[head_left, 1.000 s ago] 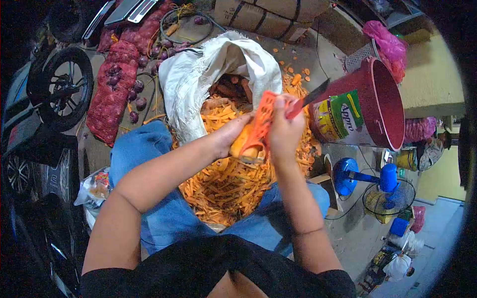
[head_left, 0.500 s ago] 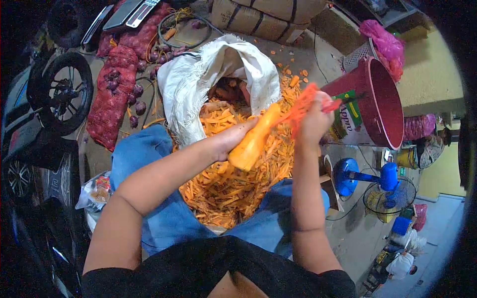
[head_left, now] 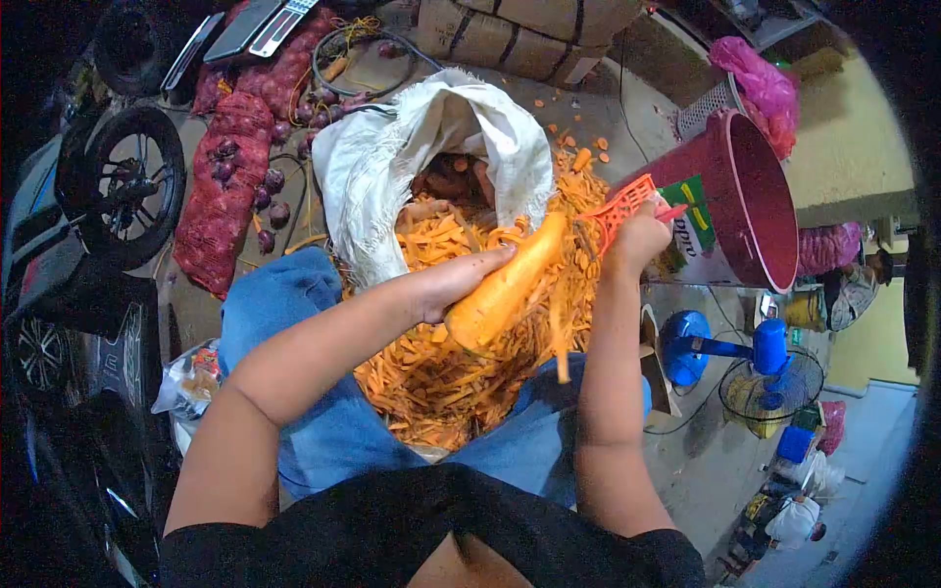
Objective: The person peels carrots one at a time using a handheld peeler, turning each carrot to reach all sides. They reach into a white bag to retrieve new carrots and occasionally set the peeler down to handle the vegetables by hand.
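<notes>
My left hand (head_left: 459,284) is wrapped round a large peeled carrot (head_left: 510,282), which slants up to the right over the pile of peelings. My right hand (head_left: 641,235) grips a red-orange peeler (head_left: 625,208) just beyond the carrot's upper end. A long strip of peel (head_left: 561,333) hangs in the air below that end. Orange peelings (head_left: 431,387) lie heaped between my knees. Behind them a white woven sack (head_left: 358,181) stands open, with carrots visible inside its mouth.
A big red bucket (head_left: 730,216) lies tilted at the right, near a blue fan (head_left: 769,348). Red mesh sacks of onions (head_left: 221,196) and a motorcycle wheel (head_left: 132,176) are at the left. Wrapped cartons (head_left: 510,39) stand behind. A person (head_left: 792,519) is far off at lower right.
The peeler has moved from blurred motion over the carrot's upper part to just right of its tip. A peel strip now hangs in the air. The carrot has shifted slightly.
</notes>
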Motion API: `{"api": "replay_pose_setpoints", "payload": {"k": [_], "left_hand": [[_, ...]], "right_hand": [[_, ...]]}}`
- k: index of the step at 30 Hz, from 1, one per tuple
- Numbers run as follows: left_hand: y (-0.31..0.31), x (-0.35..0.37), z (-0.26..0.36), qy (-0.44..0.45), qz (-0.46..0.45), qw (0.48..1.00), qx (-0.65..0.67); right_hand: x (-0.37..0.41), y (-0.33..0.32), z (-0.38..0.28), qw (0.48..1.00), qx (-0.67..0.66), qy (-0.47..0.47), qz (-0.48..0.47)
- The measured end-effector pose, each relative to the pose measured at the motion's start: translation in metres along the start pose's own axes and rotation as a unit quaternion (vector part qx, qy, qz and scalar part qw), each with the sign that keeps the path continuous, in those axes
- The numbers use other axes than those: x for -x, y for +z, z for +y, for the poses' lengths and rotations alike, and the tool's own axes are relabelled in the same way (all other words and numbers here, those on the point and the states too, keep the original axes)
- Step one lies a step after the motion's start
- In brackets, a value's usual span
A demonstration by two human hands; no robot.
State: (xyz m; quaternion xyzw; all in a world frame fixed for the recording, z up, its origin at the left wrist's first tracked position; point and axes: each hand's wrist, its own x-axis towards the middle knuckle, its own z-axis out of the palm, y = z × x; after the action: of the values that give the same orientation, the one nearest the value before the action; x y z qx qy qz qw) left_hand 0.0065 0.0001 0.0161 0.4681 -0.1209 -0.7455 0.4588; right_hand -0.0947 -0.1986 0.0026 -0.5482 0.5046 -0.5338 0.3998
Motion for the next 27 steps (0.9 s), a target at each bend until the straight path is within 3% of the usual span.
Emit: {"api": "replay_pose_setpoints", "payload": {"k": [1, 3, 5, 6, 8, 11, 12, 14, 16, 18, 20, 22, 23, 25, 27], "left_hand": [[-0.001, 0.000, 0.001, 0.010, 0.018, 1.000, 0.014], [-0.010, -0.015, -0.006, 0.027, 0.006, 0.997, 0.066], [-0.011, -0.021, -0.009, 0.043, -0.004, 0.992, 0.117], [-0.007, -0.019, -0.007, 0.079, 0.015, 0.990, 0.113], [0.002, -0.006, 0.000, 0.106, 0.035, 0.993, 0.042], [0.005, 0.000, -0.004, 0.031, 0.017, 0.998, -0.052], [0.011, 0.008, -0.001, 0.021, 0.022, 0.999, -0.030], [0.006, 0.003, -0.009, 0.033, -0.009, 0.999, -0.021], [0.004, 0.002, -0.009, 0.047, -0.039, 0.998, -0.010], [0.002, 0.004, -0.004, 0.006, -0.021, 0.998, 0.051], [-0.005, -0.003, -0.005, 0.019, -0.015, 0.996, 0.084], [-0.008, -0.012, -0.008, 0.039, 0.009, 0.989, 0.143], [-0.005, -0.012, -0.007, 0.039, 0.009, 0.989, 0.142], [-0.001, -0.010, -0.004, 0.125, 0.033, 0.982, 0.137], [-0.002, -0.009, -0.007, 0.131, 0.043, 0.983, 0.121]], "right_hand": [[0.010, 0.003, -0.012, 1.000, -0.001, -0.001, -0.001], [0.049, 0.010, -0.038, 0.982, -0.121, -0.043, -0.140], [0.093, 0.010, -0.073, 0.971, -0.066, -0.011, -0.230], [0.101, 0.011, -0.069, 0.971, -0.067, -0.011, -0.230], [0.109, 0.012, -0.051, 0.959, 0.064, -0.135, -0.242], [0.054, 0.015, -0.028, 0.973, 0.059, -0.192, -0.114], [0.028, 0.011, -0.014, 0.975, 0.060, -0.206, -0.062], [-0.007, 0.000, 0.002, 0.995, 0.044, -0.093, 0.020], [-0.010, -0.008, -0.010, 0.998, 0.031, -0.054, 0.022], [0.001, -0.008, -0.025, 0.999, -0.037, -0.022, -0.011], [0.038, 0.005, -0.051, 0.983, -0.131, -0.003, -0.126], [0.081, 0.010, -0.069, 0.964, -0.039, -0.123, -0.232], [0.101, 0.012, -0.074, 0.961, -0.017, -0.099, -0.256], [0.115, 0.015, -0.072, 0.957, 0.026, -0.118, -0.262], [0.114, 0.020, -0.059, 0.947, 0.093, -0.215, -0.221]]}}
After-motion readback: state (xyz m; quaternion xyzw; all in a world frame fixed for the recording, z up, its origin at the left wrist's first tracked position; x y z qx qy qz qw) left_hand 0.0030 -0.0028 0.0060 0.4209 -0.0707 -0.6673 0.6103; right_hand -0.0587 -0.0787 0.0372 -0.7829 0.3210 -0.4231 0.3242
